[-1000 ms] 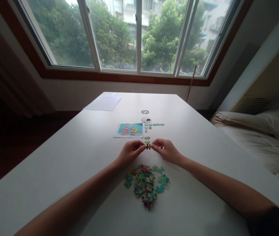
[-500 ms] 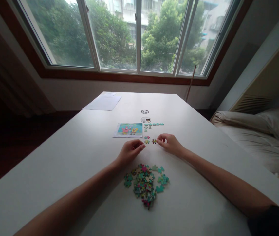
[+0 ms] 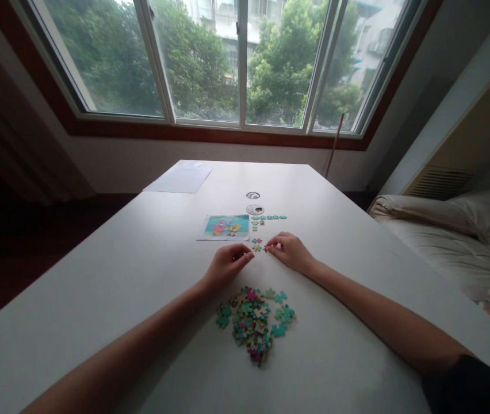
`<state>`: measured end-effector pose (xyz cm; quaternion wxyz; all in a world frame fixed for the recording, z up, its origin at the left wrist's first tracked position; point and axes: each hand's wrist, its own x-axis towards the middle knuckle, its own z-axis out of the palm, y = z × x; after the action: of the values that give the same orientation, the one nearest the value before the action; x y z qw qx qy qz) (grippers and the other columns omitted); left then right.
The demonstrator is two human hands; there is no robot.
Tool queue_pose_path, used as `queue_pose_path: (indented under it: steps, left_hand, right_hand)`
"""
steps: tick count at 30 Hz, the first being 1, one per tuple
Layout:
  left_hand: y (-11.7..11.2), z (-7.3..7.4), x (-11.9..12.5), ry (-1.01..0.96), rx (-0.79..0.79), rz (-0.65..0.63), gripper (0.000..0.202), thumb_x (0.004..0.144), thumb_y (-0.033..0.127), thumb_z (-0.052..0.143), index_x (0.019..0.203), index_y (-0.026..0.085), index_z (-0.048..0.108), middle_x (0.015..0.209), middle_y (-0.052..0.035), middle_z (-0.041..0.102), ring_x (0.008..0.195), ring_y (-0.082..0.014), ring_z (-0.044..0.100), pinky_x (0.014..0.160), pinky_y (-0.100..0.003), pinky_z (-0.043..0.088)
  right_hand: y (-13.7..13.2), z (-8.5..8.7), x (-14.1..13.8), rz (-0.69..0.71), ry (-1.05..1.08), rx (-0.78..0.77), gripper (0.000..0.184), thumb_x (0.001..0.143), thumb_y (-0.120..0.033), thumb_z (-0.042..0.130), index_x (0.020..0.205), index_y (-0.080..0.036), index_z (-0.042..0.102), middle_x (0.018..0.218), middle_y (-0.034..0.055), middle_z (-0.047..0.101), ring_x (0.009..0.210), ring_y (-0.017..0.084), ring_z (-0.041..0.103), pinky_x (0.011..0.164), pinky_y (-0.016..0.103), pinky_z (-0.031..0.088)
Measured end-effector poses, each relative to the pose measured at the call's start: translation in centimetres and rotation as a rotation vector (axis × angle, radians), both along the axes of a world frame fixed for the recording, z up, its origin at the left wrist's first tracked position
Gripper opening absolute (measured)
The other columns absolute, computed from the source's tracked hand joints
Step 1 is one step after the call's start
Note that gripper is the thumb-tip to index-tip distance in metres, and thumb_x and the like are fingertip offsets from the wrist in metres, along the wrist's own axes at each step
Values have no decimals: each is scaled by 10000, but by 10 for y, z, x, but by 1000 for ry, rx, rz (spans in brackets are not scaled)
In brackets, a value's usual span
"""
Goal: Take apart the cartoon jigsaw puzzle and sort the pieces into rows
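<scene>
My right hand (image 3: 290, 251) has its thumb and fingertips on a small dark puzzle piece (image 3: 265, 248), mostly covered by the fingers. Just left of it lie a yellowish puzzle piece (image 3: 256, 248) and, slightly farther back, a pink and teal piece (image 3: 256, 240). My left hand (image 3: 229, 264) rests on the table with curled fingers, its thumb and index tips close together beside the yellowish piece; whether anything is between them is too small to see. A heap of loose puzzle pieces (image 3: 253, 325), mostly teal and green, lies nearer to me, between my forearms.
A printed cartoon picture (image 3: 226, 226) lies beyond my left hand. Right of it runs a short row of teal pieces (image 3: 270, 217). Two round items (image 3: 255, 210) sit farther back. White paper (image 3: 179, 179) lies at the far left of the white table (image 3: 141, 259).
My right hand has moved a little left, and its fingers now cover most of the dark piece, close beside the yellowish one. My left hand has barely moved.
</scene>
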<state>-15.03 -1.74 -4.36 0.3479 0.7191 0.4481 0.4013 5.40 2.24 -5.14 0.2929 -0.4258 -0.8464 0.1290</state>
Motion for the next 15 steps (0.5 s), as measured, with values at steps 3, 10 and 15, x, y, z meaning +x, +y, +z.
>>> queue_pose_path:
  steps: [3, 10, 15]
  left_hand:
    - [0, -1, 0, 1, 2, -1, 225, 757, 326, 524, 700, 121, 599, 552, 24, 478, 511, -87, 406, 465, -191, 320]
    - [1, -1, 0, 20, 25, 10, 225, 757, 324, 521, 691, 126, 605, 542, 27, 474, 512, -89, 407, 470, -194, 316]
    - [0, 0, -1, 21, 33, 24, 227, 755, 321, 521, 682, 123, 602, 547, 21, 489, 512, -90, 410, 475, -196, 321]
  right_hand:
    - [3, -1, 0, -12, 15, -1, 136, 784, -253, 552, 813, -181, 663, 726, 29, 559, 665, 121, 484, 666, 254, 371]
    - [4, -1, 0, -18, 18, 20, 132, 790, -245, 537, 800, -173, 647, 725, 26, 559, 663, 114, 482, 656, 241, 369]
    - [-13, 22, -1, 171, -84, -74, 163, 767, -311, 563, 746, -156, 608, 674, 4, 548, 582, 87, 459, 566, 208, 344]
